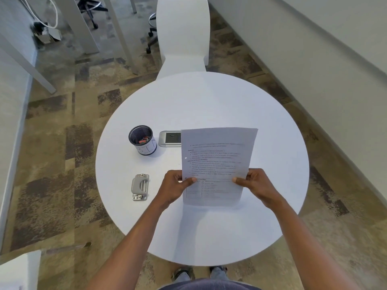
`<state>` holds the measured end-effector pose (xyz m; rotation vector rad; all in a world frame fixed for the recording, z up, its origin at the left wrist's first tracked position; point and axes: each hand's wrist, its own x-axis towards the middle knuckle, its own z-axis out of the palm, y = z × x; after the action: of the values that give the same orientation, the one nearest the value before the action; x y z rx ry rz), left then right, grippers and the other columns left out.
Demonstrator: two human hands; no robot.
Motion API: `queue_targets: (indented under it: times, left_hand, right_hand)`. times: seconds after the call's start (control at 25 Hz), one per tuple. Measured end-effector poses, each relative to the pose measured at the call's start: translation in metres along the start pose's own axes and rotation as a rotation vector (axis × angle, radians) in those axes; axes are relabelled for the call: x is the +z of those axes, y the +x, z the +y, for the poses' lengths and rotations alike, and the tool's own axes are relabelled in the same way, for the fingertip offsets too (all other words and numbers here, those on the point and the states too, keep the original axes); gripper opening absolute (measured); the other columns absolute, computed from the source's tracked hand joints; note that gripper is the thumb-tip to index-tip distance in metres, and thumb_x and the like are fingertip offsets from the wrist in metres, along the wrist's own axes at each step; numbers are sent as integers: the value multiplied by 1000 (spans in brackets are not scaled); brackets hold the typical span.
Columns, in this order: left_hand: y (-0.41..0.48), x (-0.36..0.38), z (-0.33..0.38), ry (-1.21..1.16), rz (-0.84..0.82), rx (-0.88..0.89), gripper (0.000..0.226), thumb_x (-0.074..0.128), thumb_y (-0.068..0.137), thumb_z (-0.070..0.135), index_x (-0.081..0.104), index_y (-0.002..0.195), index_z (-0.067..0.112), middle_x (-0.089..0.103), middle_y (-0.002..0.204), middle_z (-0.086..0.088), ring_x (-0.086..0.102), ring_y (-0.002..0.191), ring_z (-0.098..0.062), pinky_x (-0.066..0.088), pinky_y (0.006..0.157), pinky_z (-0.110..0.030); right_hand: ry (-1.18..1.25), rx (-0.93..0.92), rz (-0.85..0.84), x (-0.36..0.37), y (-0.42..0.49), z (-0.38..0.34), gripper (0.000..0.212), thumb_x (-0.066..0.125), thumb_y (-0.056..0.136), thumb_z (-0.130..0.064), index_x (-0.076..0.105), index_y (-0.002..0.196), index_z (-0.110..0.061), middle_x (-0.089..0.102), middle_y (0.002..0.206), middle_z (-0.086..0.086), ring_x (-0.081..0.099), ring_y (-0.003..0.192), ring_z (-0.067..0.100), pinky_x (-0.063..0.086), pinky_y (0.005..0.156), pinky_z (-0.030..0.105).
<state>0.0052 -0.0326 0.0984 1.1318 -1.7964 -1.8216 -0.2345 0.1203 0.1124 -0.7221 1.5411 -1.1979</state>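
A printed sheet of paper (217,160), with text, bullet points and a table near its bottom, is held upright above a round white table (209,101). My left hand (176,187) pinches its lower left edge, thumb on the front. My right hand (256,184) pinches its lower right edge in the same way. A small hole shows near the sheet's left edge. A grey metal hole punch (140,187) lies on the table left of my left hand.
A black mesh cup (142,140) holding small items stands at the table's left. Beside it is a silver power outlet plate (169,139), partly hidden by the sheet. A white chair (183,36) stands beyond the table. A wall runs along the right.
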Motion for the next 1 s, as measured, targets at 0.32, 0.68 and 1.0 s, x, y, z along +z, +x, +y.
queue_targets:
  times: [0.32, 0.68, 1.0]
  left_hand:
    - [-7, 9, 8, 5, 12, 71, 19, 75, 81, 21, 76, 99, 21, 75, 99, 17, 70, 92, -2, 49, 73, -8]
    - [-18, 10, -7, 109, 64, 71, 23, 72, 83, 14, 74, 104, 25, 74, 101, 20, 66, 97, 5, 45, 81, -3]
    - [-18, 15, -7, 226, 54, 78, 21, 69, 86, 16, 72, 106, 24, 71, 102, 15, 57, 84, 19, 37, 75, 2]
  right_hand:
    - [-65, -46, 11, -13, -5, -2, 17, 73, 87, -11, 80, 98, -21, 77, 108, -7, 72, 102, 9, 55, 85, 17]
    - [-262, 46, 48, -13, -7, 20, 20, 71, 88, -12, 79, 86, -30, 79, 99, -11, 71, 92, 7, 53, 87, 31]
    - [-266, 69, 13, -12, -10, 26, 19, 68, 91, -14, 75, 108, -17, 77, 111, -2, 69, 107, 18, 53, 93, 40]
